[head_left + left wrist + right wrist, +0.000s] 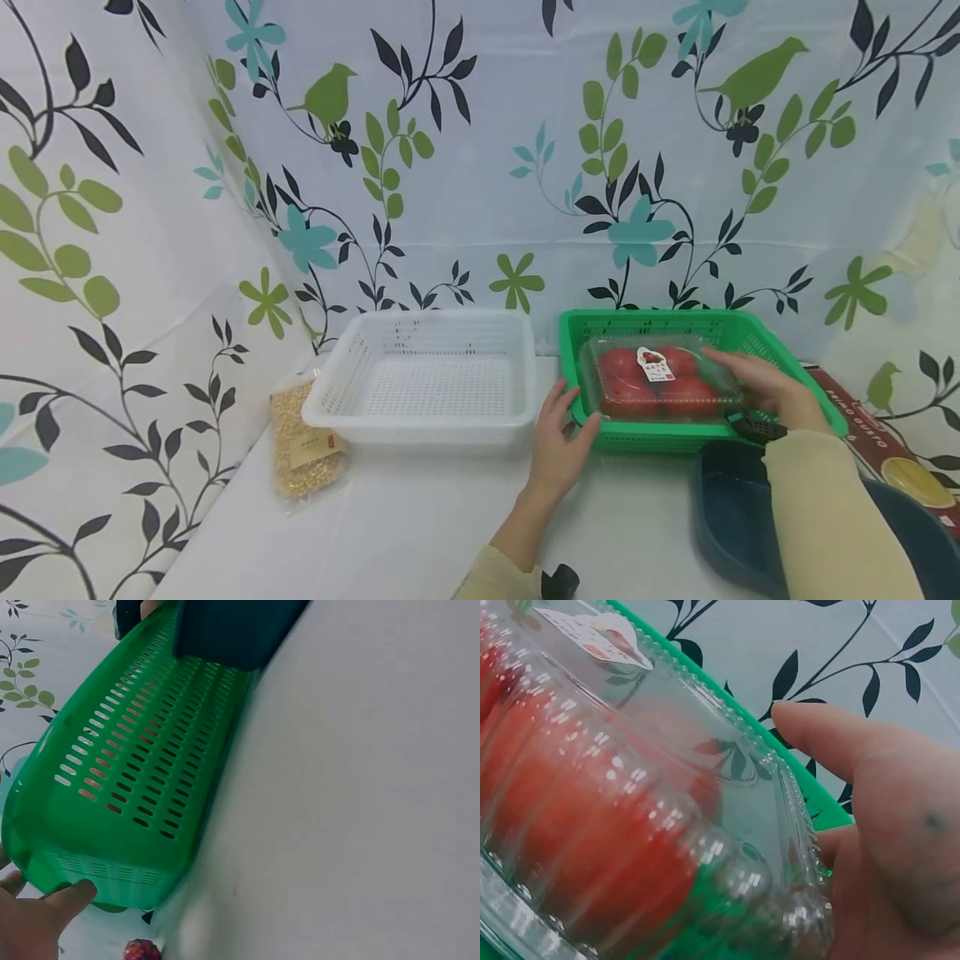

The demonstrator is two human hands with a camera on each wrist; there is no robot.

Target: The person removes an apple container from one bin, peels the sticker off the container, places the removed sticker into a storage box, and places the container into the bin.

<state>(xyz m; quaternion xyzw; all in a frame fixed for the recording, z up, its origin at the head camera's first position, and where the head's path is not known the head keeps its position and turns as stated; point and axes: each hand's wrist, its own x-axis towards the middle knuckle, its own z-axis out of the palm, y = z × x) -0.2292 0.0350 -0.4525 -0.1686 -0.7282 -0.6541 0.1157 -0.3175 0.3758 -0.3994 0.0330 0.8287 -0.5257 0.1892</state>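
Observation:
A clear plastic box of tomatoes (660, 385) with a white label sits in the green basket (637, 436), overlapping its left rim in the head view. At the box's right end is my right hand (768, 385). In the right wrist view its straight thumb (817, 727) stands off the lid, while the other fingers are partly hidden behind the end wall. My left hand (557, 450) is at the basket's left end with fingers spread. The left wrist view shows its thumb (73, 900) over the slotted end wall, fingertips right at the rim.
A white basket (420, 433) stands to the left, beside a bag of yellow grains (307, 446). In front on the right is a dark blue container (735, 517), partly under my right sleeve. A red-brown printed package (885, 442) lies at the far right. Patterned cloth hangs behind.

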